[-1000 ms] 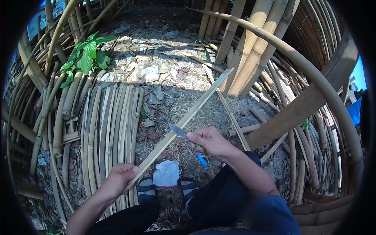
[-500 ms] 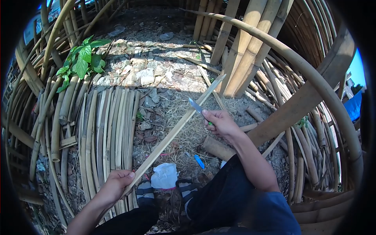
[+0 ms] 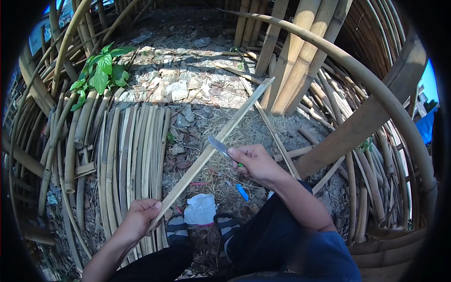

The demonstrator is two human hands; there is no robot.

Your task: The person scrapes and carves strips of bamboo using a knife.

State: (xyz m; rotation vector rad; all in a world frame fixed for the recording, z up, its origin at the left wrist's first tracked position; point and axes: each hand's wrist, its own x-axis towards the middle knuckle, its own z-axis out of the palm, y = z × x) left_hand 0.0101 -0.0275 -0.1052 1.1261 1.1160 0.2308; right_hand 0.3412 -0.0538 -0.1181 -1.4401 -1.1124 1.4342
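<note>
My left hand [image 3: 142, 217] grips the lower end of a long, pale bamboo strip [image 3: 191, 173], which slants up and away to the right. My right hand [image 3: 256, 162] is closed round the green handle of a knife [image 3: 219, 146]. The knife's blade points up and left and lies across the strip near its middle. Most of the handle is hidden in my fingers. Below the strip, on the ground between my feet, lies a white plastic bag [image 3: 200, 209]. A small blue object [image 3: 242, 191] is to the right of the bag.
Split bamboo strips [image 3: 134, 155] lie side by side at the left. A leafy green plant [image 3: 101, 73] grows behind them. Thick bamboo poles [image 3: 300, 56] stand at the back right, and a curved pole [image 3: 371, 87] arches over the right side. Rubble covers the ground ahead.
Between one second and half a second ago, my right hand and the knife moved up along the strip; now they are back down and left near its middle. My left hand keeps its hold.
</note>
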